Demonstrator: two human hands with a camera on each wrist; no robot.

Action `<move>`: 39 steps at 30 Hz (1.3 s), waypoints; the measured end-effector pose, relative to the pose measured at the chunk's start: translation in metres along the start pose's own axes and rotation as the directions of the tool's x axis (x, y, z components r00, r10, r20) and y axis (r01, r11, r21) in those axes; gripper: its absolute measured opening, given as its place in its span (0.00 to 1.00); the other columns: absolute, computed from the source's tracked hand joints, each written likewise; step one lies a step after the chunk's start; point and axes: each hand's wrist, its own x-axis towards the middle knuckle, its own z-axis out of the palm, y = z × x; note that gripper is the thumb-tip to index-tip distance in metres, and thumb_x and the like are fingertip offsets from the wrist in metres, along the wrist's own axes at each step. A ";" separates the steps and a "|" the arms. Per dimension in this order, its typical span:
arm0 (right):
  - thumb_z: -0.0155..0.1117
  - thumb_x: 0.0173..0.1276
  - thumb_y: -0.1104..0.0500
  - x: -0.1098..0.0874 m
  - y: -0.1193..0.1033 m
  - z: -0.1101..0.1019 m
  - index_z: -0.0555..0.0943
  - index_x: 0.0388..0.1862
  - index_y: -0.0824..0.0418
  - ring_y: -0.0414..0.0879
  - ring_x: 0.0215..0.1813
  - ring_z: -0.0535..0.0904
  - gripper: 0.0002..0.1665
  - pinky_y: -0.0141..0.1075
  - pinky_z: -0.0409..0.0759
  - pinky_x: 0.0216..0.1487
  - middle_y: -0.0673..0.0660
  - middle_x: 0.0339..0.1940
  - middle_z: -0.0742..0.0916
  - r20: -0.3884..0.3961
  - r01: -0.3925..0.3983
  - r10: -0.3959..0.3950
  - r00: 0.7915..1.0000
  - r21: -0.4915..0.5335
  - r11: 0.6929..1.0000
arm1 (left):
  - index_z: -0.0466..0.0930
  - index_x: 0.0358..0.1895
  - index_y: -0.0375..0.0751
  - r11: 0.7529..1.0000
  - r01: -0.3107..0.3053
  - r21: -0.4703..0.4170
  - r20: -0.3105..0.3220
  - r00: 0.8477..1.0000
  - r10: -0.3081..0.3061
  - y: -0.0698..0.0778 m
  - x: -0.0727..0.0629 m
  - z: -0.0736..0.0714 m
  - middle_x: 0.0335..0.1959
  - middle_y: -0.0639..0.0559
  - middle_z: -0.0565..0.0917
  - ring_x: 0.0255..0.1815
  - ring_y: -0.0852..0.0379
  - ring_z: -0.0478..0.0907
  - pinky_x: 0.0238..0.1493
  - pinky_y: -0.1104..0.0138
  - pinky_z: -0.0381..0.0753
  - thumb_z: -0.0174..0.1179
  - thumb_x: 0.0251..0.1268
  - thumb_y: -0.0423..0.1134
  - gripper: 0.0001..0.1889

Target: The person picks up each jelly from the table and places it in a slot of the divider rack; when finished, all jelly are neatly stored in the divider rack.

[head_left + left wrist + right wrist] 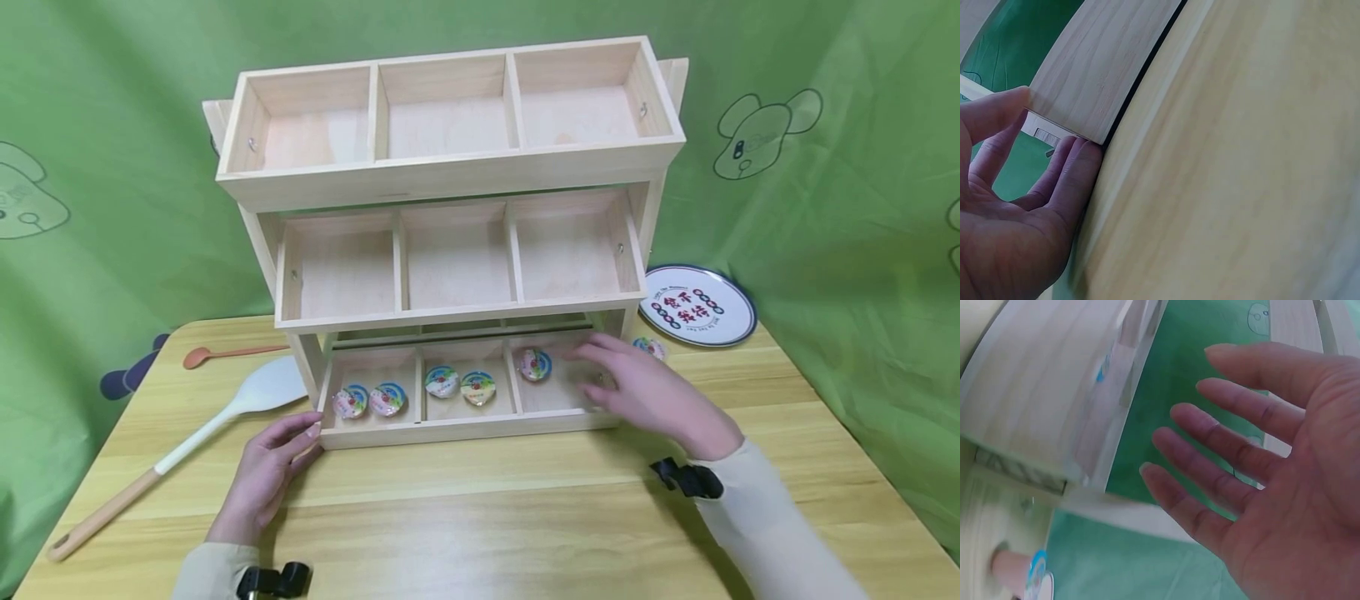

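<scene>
A three-tier wooden rack (450, 187) stands on the table. Its bottom tray (480, 431) holds two small lidded cups (350, 402) in the left compartment, two in the middle and one (536, 364) in the right. My left hand (262, 471) grips the tray's front left corner, thumb on the upper edge and fingers against its end (1063, 119). Over the right compartment, my right hand (648, 387) hovers beside the single cup. Its fingers (1210, 481) are spread and hold nothing. Another cup (1013, 569) sits on the table right of the rack.
A white spatula (266, 387) with a wooden handle and a small orange spoon (198, 357) lie on the left. A round printed plate (697, 304) is at the back right. Green cloth (825, 208) hangs behind and beside the table.
</scene>
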 end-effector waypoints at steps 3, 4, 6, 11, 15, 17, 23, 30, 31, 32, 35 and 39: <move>0.68 0.63 0.65 -0.007 0.004 -0.005 0.78 0.60 0.64 0.60 0.58 0.75 0.26 0.59 0.74 0.61 0.61 0.58 0.80 -0.014 0.014 -0.014 1.000 -0.002 1.000 | 0.84 0.48 0.43 1.000 0.004 0.003 0.000 1.000 -0.004 0.000 0.000 -0.001 0.51 0.50 0.78 0.54 0.56 0.77 0.59 0.63 0.79 0.60 0.68 0.30 0.10; 0.68 0.62 0.65 -0.009 0.005 -0.007 0.78 0.60 0.64 0.60 0.58 0.75 0.25 0.59 0.74 0.61 0.62 0.58 0.80 -0.020 0.020 -0.020 1.000 0.002 1.000 | 0.84 0.48 0.43 1.000 0.003 0.006 0.000 1.000 -0.003 0.000 0.000 -0.001 0.51 0.50 0.78 0.54 0.56 0.77 0.59 0.63 0.79 0.60 0.68 0.30 0.10; 0.68 0.62 0.66 -0.013 0.009 -0.009 0.79 0.59 0.65 0.60 0.58 0.75 0.24 0.60 0.73 0.62 0.62 0.57 0.80 -0.032 0.026 -0.025 0.999 0.009 1.000 | 0.84 0.48 0.43 1.000 0.003 0.013 -0.001 1.000 -0.003 0.000 0.000 -0.001 0.51 0.50 0.77 0.54 0.55 0.77 0.59 0.62 0.79 0.61 0.67 0.30 0.10; 0.69 0.62 0.67 -0.023 0.018 -0.017 0.80 0.57 0.66 0.61 0.59 0.75 0.23 0.60 0.74 0.61 0.62 0.57 0.80 -0.076 0.023 -0.021 0.997 0.021 1.000 | 0.84 0.49 0.42 1.000 -0.004 0.024 0.009 1.000 0.004 -0.003 0.001 -0.002 0.52 0.48 0.77 0.54 0.55 0.77 0.58 0.62 0.80 0.62 0.67 0.31 0.10; 0.69 0.63 0.66 -0.031 0.029 -0.020 0.80 0.56 0.65 0.61 0.58 0.76 0.21 0.61 0.74 0.60 0.61 0.57 0.81 -0.119 0.012 -0.009 0.993 0.026 1.000 | 0.84 0.49 0.42 1.000 -0.007 0.027 0.012 1.000 0.006 -0.004 0.001 -0.002 0.53 0.48 0.76 0.54 0.55 0.77 0.58 0.62 0.80 0.62 0.66 0.31 0.10; 0.69 0.64 0.64 -0.034 0.034 -0.022 0.80 0.55 0.64 0.62 0.59 0.74 0.20 0.62 0.72 0.60 0.62 0.57 0.80 -0.137 0.002 0.003 0.991 0.036 0.999 | 0.84 0.49 0.42 1.000 -0.007 0.029 0.012 1.000 0.007 -0.004 0.001 -0.002 0.52 0.48 0.76 0.54 0.55 0.77 0.58 0.62 0.80 0.62 0.66 0.31 0.10; 0.70 0.63 0.65 -0.041 0.051 -0.023 0.80 0.55 0.64 0.67 0.62 0.71 0.20 0.66 0.68 0.61 0.65 0.58 0.79 -0.155 -0.058 0.064 0.986 0.047 0.997 | 0.85 0.48 0.43 1.000 -0.003 0.023 0.003 1.000 0.003 -0.003 0.001 -0.002 0.51 0.50 0.77 0.54 0.56 0.77 0.58 0.62 0.80 0.61 0.67 0.30 0.10; 0.70 0.64 0.60 -0.041 0.067 -0.020 0.77 0.60 0.67 0.71 0.62 0.68 0.26 0.70 0.64 0.62 0.69 0.62 0.75 -0.136 -0.134 0.137 0.981 0.030 0.990 | 0.85 0.47 0.45 1.000 -0.006 0.022 0.000 1.000 0.006 -0.002 0.001 -0.001 0.50 0.51 0.78 0.54 0.55 0.77 0.58 0.62 0.80 0.61 0.67 0.30 0.10; 0.70 0.64 0.60 -0.040 0.070 -0.019 0.77 0.61 0.67 0.71 0.63 0.67 0.27 0.70 0.64 0.62 0.69 0.63 0.74 -0.136 -0.135 0.138 0.981 0.031 0.990 | 0.85 0.47 0.45 1.000 -0.007 0.022 -0.002 1.000 0.007 -0.002 0.001 -0.001 0.50 0.51 0.78 0.54 0.55 0.77 0.58 0.62 0.80 0.61 0.67 0.30 0.10; 0.70 0.64 0.60 -0.040 0.072 -0.019 0.76 0.61 0.67 0.71 0.64 0.67 0.28 0.70 0.63 0.62 0.70 0.64 0.73 -0.134 -0.137 0.140 0.981 0.035 0.990 | 0.85 0.48 0.44 1.000 -0.006 0.021 -0.003 1.000 0.006 -0.002 0.001 -0.001 0.50 0.50 0.78 0.54 0.55 0.77 0.58 0.62 0.80 0.61 0.67 0.30 0.10; 0.70 0.64 0.60 -0.039 0.080 -0.016 0.73 0.64 0.68 0.72 0.65 0.64 0.31 0.71 0.61 0.64 0.71 0.66 0.71 -0.122 -0.137 0.143 0.982 0.058 0.989 | 0.84 0.49 0.41 1.000 -0.008 0.023 -0.006 1.000 0.008 -0.002 0.001 -0.002 0.51 0.50 0.78 0.53 0.55 0.78 0.58 0.62 0.80 0.61 0.67 0.30 0.10; 0.70 0.64 0.60 -0.036 0.087 -0.013 0.70 0.68 0.68 0.73 0.68 0.60 0.35 0.71 0.57 0.65 0.72 0.70 0.67 -0.087 -0.159 0.167 0.982 0.090 0.983 | 0.84 0.49 0.42 1.000 -0.012 0.021 0.000 1.000 0.012 -0.004 0.002 -0.002 0.51 0.50 0.78 0.53 0.56 0.78 0.58 0.62 0.80 0.61 0.67 0.30 0.10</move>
